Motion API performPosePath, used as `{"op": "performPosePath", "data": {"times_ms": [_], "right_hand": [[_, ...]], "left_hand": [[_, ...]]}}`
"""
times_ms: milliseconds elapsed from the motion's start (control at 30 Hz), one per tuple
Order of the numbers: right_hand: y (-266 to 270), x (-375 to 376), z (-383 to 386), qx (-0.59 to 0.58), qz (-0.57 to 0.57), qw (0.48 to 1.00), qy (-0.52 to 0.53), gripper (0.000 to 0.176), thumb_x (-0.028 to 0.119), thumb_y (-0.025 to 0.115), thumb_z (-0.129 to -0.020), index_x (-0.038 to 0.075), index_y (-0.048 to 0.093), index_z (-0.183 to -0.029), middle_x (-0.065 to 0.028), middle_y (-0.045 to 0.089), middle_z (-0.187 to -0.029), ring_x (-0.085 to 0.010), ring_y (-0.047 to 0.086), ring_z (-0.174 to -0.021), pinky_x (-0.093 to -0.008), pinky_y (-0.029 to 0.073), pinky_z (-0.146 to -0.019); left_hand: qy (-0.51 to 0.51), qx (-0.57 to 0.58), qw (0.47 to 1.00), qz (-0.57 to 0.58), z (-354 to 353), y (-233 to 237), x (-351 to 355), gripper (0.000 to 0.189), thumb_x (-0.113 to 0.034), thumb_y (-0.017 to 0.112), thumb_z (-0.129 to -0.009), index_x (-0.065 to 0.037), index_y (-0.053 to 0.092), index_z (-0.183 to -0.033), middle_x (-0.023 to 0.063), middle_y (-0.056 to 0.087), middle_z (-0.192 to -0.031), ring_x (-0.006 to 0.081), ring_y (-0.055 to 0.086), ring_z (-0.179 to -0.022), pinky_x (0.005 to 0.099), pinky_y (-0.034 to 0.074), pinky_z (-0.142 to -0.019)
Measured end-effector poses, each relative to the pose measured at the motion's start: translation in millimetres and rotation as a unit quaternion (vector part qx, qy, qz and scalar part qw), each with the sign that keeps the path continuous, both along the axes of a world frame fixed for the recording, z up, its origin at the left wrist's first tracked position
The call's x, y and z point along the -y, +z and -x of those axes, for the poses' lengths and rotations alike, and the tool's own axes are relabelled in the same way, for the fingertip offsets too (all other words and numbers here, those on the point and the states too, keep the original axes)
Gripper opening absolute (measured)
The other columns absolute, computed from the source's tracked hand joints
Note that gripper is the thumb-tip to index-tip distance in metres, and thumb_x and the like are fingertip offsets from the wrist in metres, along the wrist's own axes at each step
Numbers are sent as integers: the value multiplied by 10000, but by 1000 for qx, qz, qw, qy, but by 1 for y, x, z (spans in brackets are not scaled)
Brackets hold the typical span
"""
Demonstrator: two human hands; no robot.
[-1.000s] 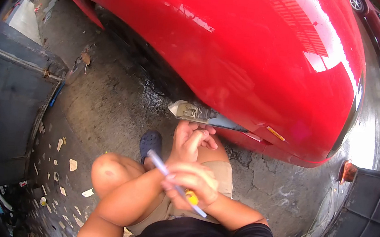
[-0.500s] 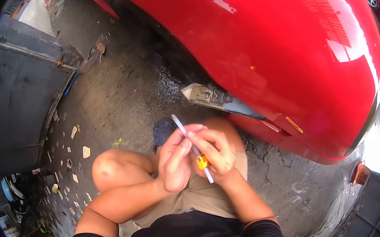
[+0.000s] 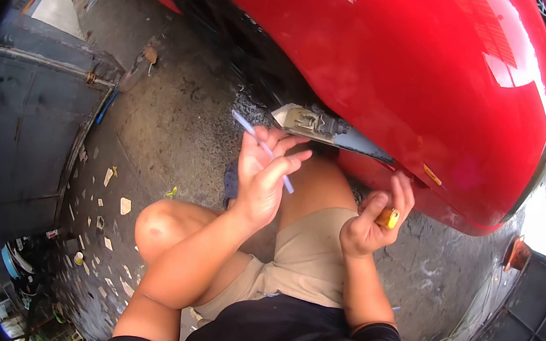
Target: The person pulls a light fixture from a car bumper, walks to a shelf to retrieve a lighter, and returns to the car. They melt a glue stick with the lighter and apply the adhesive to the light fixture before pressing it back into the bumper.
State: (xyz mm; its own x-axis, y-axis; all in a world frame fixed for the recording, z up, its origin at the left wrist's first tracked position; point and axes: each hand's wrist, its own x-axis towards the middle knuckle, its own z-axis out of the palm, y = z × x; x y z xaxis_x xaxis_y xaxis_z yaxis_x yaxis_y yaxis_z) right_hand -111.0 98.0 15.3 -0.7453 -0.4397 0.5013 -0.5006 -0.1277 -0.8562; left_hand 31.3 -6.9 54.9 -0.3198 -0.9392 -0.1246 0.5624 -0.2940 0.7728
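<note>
A slim, pale, translucent stick (image 3: 248, 126) slants across the fingers of my left hand (image 3: 261, 186), pinned by the thumb. That hand is raised in front of my knees, its fingertips overlapping the lower edge of a grey-white part (image 3: 312, 122) beneath the red car bodywork (image 3: 393, 63). Off to the right, my right hand (image 3: 375, 222) curls around a small yellow item (image 3: 388, 217). Only the item's rounded end shows, so I cannot tell its kind. Dark wheel (image 3: 217, 12) and orange side marker (image 3: 432, 174) belong to the car.
A dark metal panel (image 3: 27, 142) stands at the left, with pale chips (image 3: 125, 206) scattered on the floor beside it. At the lower right another dark panel (image 3: 510, 332) leans near a rusty orange piece (image 3: 517, 253). My bent knee (image 3: 162, 228) is close to my left arm.
My hands have moved apart. The left has gone up and forward with the stick; the right has shifted right with the yellow item. My view has shifted slightly.
</note>
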Motion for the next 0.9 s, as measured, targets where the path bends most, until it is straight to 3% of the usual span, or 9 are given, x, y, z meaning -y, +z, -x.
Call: {"op": "performPosePath", "data": {"times_ms": [133,233,333,400,433,500,667,767,900], "right_hand": [[9,3,4,29,-33,999,5,329,61,577,-1041,-116,599,-1317,-233,598,-1303,-161,605,-820,-275,494,-689],[7,8,2,78,-7,996,41,371,54,555,-1054,-64,546,-1407,-148,573,-1378,-63,529,-654,-222,421,-547],[10,8,5,54,-32,997,37,356,67,569,-1053,-55,561,-1387,-111,589,-1329,-50,523,-663,-212,403,-538],[17,9,3,85,-26,995,33,332,64,580,-1042,-74,584,-1344,-131,601,-1275,-122,551,-823,-258,422,-695],[22,12,1,111,-16,993,30,315,59,588,-1033,-93,602,-1309,-157,611,-1236,-196,582,-982,-307,445,-854],[28,13,-1,146,-6,989,37,297,55,603,-1020,-108,628,-1267,-175,620,-1175,-263,617,-1115,-350,475,-993],[32,11,2,116,-65,988,83,269,72,661,-987,-78,683,-1210,-134,622,-1054,-217,630,-952,-315,504,-861],[46,6,5,104,-178,969,136,253,94,695,-962,-59,716,-1163,-125,626,-991,-202,625,-883,-306,505,-810],[49,6,5,141,-187,955,180,234,107,705,-948,-53,719,-1118,-140,639,-969,-214,637,-873,-308,506,-799]], "left_hand": [[-38,-9,999,17,15,0,7,504,120,595,-841,-144,377,-1211,128,552,-1307,293,556,-1277,516,482,-1069],[-51,-1,998,24,22,5,10,480,79,608,-872,-115,422,-1270,110,587,-1295,266,580,-1249,514,480,-1076],[-57,15,998,17,25,9,16,470,37,623,-893,-106,452,-1306,101,606,-1276,252,598,-1223,507,488,-1068],[-67,5,998,18,25,8,18,457,2,626,-909,-102,467,-1324,94,617,-1258,245,608,-1208,502,494,-1063],[-62,0,998,15,25,9,17,454,-9,620,-914,-104,463,-1329,93,613,-1263,248,608,-1208,503,498,-1058],[-51,-11,999,8,24,11,15,449,-30,607,-925,-108,455,-1340,91,605,-1273,252,608,-1208,505,507,-1046],[-12,4,1000,16,25,9,12,409,-34,592,-922,-137,430,-1283,82,586,-1257,247,614,-1177,508,526,-1015],[2,11,1000,23,25,9,13,376,-28,591,-921,-159,412,-1224,78,579,-1239,237,615,-1154,502,533,-994],[17,23,999,20,27,10,14,366,-22,592,-923,-181,403,-1193,81,575,-1236,232,610,-1147,493,531,-980]]}}
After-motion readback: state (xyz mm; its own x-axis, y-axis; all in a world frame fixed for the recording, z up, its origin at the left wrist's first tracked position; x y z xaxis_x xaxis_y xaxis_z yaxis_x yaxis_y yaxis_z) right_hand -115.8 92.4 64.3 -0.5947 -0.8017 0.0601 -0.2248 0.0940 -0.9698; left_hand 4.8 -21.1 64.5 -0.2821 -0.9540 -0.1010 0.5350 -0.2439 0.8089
